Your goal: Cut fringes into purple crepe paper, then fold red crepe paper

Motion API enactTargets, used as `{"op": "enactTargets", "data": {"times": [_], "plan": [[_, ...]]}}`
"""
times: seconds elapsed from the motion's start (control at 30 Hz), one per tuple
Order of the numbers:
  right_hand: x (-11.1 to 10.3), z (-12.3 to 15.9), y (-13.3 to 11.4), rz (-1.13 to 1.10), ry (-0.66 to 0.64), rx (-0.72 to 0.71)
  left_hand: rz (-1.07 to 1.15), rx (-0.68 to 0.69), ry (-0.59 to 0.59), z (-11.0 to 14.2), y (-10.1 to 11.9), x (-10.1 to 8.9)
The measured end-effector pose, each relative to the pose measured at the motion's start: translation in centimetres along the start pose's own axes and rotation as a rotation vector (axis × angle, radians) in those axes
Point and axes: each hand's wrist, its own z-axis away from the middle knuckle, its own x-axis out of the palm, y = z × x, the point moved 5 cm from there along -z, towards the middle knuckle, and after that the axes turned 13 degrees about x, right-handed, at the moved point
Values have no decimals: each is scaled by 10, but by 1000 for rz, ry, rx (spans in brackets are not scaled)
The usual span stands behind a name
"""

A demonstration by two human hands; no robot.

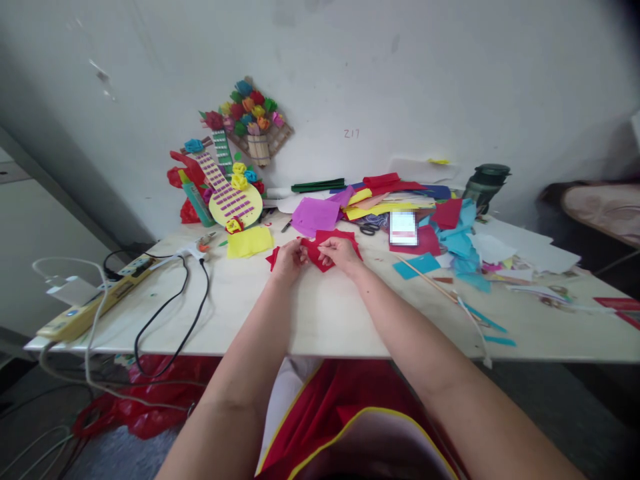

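Observation:
Both hands meet over the middle of the white table at a piece of red crepe paper [311, 252]. My left hand [291, 259] has its fingers curled closed on the paper's left side. Thumb and fingertips of my right hand [339, 253] pinch it from the right. More red paper [345, 235] lies under and behind the right hand, and a red scrap [273, 258] pokes out beside the left. A yellow paper sheet [250, 242] rests left of my left hand. Just behind the hands is a purple sheet [316, 215].
Black scissors [370, 229] and a phone [403, 228] lie behind right. Blue paper [416, 265], wooden sticks [427, 279] and scraps cover the right side, near a dark bottle [486, 187]. Paper-flower crafts [235, 200] and a glue bottle [196, 200] stand back left; a power strip [100, 300] lies left.

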Motion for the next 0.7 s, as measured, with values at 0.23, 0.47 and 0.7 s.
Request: {"op": "enactTargets", "data": {"times": [0.23, 0.47, 0.7], "plan": [[-3, 1, 0, -46, -66, 43, -81, 85, 45, -6, 7, -12], [-3, 3, 1, -40, -94, 79, -113, 148, 23, -7, 7, -18], [-3, 4, 1, -37, -120, 83, -53, 59, 47, -9, 0, -21]]}}
